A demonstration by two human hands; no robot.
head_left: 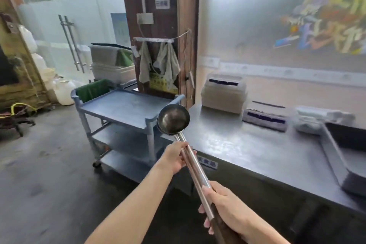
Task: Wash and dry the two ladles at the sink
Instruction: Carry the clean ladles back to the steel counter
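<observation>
- two ladles (173,118) are held together in the air, bowls nested one under the other with their open sides toward the camera. the shafts lie side by side, slanting down to the right.
- left hand (175,157) grips both shafts a little below the bowls, fingers curled round them.
- right hand (227,207) grips the lower end, where the steel meets the dark wooden grips, fingers wrapped round.
- the bowls hang in front of the gap between a blue cart (126,107) and the left end of a steel counter (247,144), touching neither.
- on the counter are a white box (223,95) at the back, a flat box (265,120) beside it and a steel pan (336,160) at the right edge.
- two rags (145,65) hang on a wooden post (186,16) behind the cart.
</observation>
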